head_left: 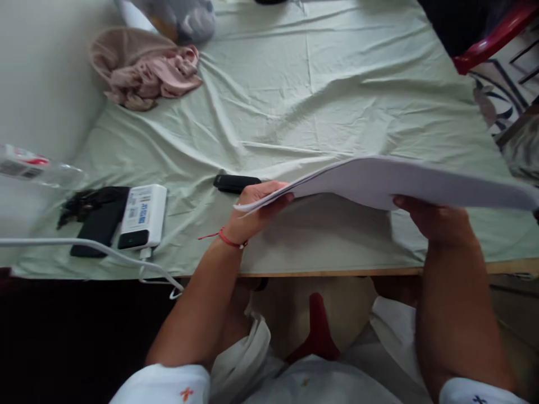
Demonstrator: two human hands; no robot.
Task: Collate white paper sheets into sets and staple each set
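Note:
Both hands hold up a large white sheet of paper (370, 180), seen nearly edge-on above the table's front. At its left end more than one layer shows. My left hand (257, 209), with a red string bracelet at the wrist, is closed on the left edge, thumb below and fingers over the far side. My right hand (435, 216) grips the lower edge on the right; its thumb shows and its other fingers are hidden behind the paper. A small black oblong object (236, 183) lies on the cloth just beyond my left hand.
A pale green cloth (269, 112) covers the table. At left are a white power bank (145, 213), a black flat case (95, 230), a white cable (96, 244) and a clear plastic bottle (42, 168). Pink fabric (155, 73) lies farther back. A red chair (492, 42) stands beyond the right edge.

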